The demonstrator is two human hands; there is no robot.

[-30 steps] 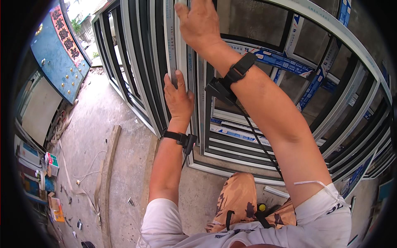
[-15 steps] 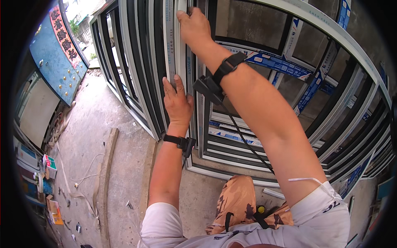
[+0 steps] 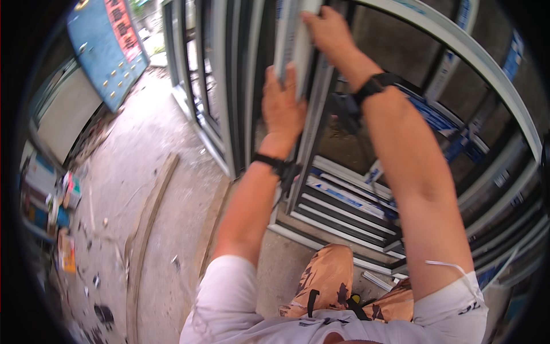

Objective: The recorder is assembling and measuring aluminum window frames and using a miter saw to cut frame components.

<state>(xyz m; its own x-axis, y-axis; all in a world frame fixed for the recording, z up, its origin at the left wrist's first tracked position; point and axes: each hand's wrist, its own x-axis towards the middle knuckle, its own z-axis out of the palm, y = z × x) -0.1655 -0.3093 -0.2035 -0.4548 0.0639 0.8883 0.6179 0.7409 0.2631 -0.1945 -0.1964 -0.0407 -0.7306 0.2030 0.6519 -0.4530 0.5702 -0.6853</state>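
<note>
Upright metal window frames with black and pale bars stand stacked in front of me. My right hand [image 3: 334, 35] is up high, its fingers and thumb closed on the edge of a white-faced window frame [image 3: 295, 43]. Lower and to the left, my left hand [image 3: 283, 112] lies against the same frame, fingers stretched upward and slightly apart. Blur softens both sets of fingertips. Each wrist carries a black strap with a small dark device. Behind my right forearm is a wide frame [image 3: 344, 200] with blue-and-white film strips on its bars.
Wooden battens [image 3: 150, 215] lie on the concrete floor to the left. A blue studded door [image 3: 109, 54] with a red paper strip stands at the far left. Small boxes [image 3: 67, 252] and scattered debris are along the left side. My knee [image 3: 326, 275] is close below the frames.
The view has swung left, so frames, door and battens sit farther right. Both hands appear farther right and higher, still at the white-faced frame, which now leans more in the picture.
</note>
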